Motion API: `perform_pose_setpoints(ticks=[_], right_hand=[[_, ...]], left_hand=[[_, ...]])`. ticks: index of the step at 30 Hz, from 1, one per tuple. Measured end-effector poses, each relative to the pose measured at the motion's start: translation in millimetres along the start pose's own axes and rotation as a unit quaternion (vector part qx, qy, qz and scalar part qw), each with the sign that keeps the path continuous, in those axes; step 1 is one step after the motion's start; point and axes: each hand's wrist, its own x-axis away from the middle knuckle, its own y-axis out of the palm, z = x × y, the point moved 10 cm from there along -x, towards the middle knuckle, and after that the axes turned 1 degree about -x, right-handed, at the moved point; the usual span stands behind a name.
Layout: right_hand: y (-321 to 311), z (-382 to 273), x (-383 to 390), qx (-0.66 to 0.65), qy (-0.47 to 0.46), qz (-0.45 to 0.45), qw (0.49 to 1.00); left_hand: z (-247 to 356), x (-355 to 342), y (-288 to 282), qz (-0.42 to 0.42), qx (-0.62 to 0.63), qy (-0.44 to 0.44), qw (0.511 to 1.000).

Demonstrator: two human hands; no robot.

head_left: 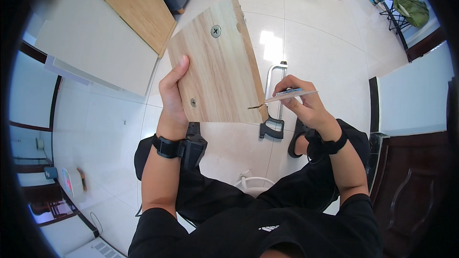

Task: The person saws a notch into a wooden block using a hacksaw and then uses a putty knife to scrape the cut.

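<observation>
Gripped at its left edge by the left hand point(171, 86), thumb upon the face, a wooden board point(215, 69) is held tilted; near its slit point(254, 107), a thin flat piece point(292, 94) is pinched by the right hand point(310, 109)

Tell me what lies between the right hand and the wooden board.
In the head view, a thin flat piece held by the right hand extends toward the wooden board; contact is unclear.

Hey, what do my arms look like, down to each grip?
Your left grip and right grip are both bare, with no gloves. A wide black strap circles the left wrist, and a black band the right. Short black fabric sleeves end around the elbows, leaving the forearms uncovered.
</observation>
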Motion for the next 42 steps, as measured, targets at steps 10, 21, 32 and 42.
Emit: perform_pose_setpoints(ticks=[10,21,32,42], right_hand=[[-1.1,16.6,6.4,-0.069,0.041,0.034,0.996],[-20.3,9.5,7.6,-0.051,0.027,0.105,0.993],[-18.0,7.2,3.6,-0.046,0.052,0.111,0.991],[-14.5,1.4,1.4,-0.052,0.035,0.097,0.993]], left_hand=[[-14.1,-5.4,5.2,0.024,0.003,-0.022,0.999],[-24.6,-7.4,-8.6,0.079,-0.015,-0.046,0.996],[-32.4,-10.4,-10.4,0.073,0.000,-0.055,0.996],[-34.3,-11.5,-10.1,0.060,-0.012,-0.048,0.997]])
